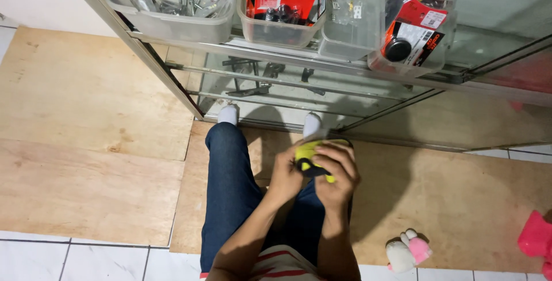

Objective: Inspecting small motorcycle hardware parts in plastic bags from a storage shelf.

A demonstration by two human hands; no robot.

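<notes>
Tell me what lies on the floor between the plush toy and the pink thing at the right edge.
Nothing: in the head view the stretch between the plush toy and the pink thing is bare plywood.

blue jeans (pixel 227 183), white socks (pixel 228 114), red-white striped shirt (pixel 284 264), bare forearms.

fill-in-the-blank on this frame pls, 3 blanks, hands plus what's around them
1. Both the left hand and the right hand grip a small object coloured black and ____.
2. The clear plastic bins sit on top of a ____ display case.
3. The plush toy on the floor is white and ____.

Missing words: yellow; glass; pink
</notes>
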